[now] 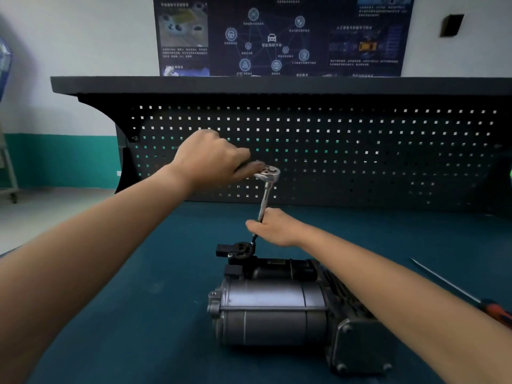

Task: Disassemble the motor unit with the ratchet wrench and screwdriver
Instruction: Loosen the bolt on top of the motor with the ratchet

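the step in hand looks like loosening a bolt at the far end of the motor (277, 309), which lies on its side on the table (138, 273), close in front of the person. the wrench (267, 173) stands almost upright above it, and its long shaft goes down to the black fitting (239, 249) on the motor's far end. the tip seems to sit on a bolt there, but the bolt itself is too small to see well. the left hand (210, 159) is closed around the wrench handle, with only the shiny head showing outside the fingers. the right hand (273, 227) is closed around the shaft lower down, as if to keep it straight. the next move probably calls for swinging the handle sideways with the left hand while the right hand keeps the shaft steady on the bolt, so that the tip does not slip off. the screwdriver (471, 297) lies on the table at the right, well apart from both hands, not yet in use.
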`<action>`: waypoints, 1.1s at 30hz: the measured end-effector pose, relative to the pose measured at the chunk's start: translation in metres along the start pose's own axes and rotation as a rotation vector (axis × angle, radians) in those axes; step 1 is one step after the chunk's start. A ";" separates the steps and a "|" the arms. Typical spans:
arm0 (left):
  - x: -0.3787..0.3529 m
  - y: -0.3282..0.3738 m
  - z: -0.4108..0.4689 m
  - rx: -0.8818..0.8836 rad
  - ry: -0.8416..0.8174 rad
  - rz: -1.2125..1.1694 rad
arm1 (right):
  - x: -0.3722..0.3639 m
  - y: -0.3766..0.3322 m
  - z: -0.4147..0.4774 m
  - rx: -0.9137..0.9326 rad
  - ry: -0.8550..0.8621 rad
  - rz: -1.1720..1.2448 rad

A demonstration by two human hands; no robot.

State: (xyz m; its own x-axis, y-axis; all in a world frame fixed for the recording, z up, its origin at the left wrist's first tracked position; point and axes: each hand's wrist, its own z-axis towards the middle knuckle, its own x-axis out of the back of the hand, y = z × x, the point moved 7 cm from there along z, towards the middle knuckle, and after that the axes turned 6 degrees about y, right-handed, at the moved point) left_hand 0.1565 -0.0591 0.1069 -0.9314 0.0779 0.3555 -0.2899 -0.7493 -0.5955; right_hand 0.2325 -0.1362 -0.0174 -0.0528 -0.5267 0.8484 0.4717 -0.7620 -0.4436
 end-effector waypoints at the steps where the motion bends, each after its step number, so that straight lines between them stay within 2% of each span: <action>1: -0.001 -0.002 -0.002 -0.017 0.053 -0.027 | 0.000 0.000 0.001 -0.002 -0.013 -0.004; 5: -0.016 -0.011 -0.008 -0.006 0.006 -0.206 | 0.001 0.000 0.006 -0.020 -0.089 0.019; 8: -0.007 -0.019 -0.018 -0.116 0.005 -0.212 | -0.001 0.001 0.006 -0.029 -0.131 0.046; 11: -0.006 -0.034 -0.025 -0.128 -0.011 -0.175 | -0.002 0.004 0.007 -0.031 -0.139 0.089; 16: -0.022 -0.045 -0.024 0.104 -0.217 -0.126 | -0.002 0.013 -0.004 0.035 -0.188 -0.125; 20: -0.017 -0.053 -0.047 0.367 -0.450 -0.052 | -0.019 0.048 -0.041 -0.070 -0.506 -0.159; 22: -0.004 -0.037 -0.049 0.375 -0.518 0.081 | -0.025 0.055 -0.049 -0.111 -0.566 -0.125; 27: 0.020 0.016 -0.024 0.355 -0.768 0.253 | -0.037 0.053 -0.042 -0.120 -0.487 -0.286; 29: 0.025 0.034 -0.012 0.283 -0.734 0.266 | -0.037 0.055 -0.043 -0.121 -0.464 -0.289; 31: 0.027 0.040 -0.005 0.239 -0.628 0.225 | -0.032 0.052 -0.043 -0.103 -0.394 -0.209; 33: 0.030 0.032 -0.006 0.263 -0.578 0.120 | -0.012 0.043 -0.038 -0.073 -0.147 -0.071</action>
State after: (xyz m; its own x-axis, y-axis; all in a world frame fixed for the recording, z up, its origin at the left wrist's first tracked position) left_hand 0.1174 -0.0771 0.0943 -0.6641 -0.3277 0.6720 -0.0593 -0.8729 -0.4843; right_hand 0.2197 -0.1771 -0.0583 0.0481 -0.4140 0.9090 0.4064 -0.8232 -0.3964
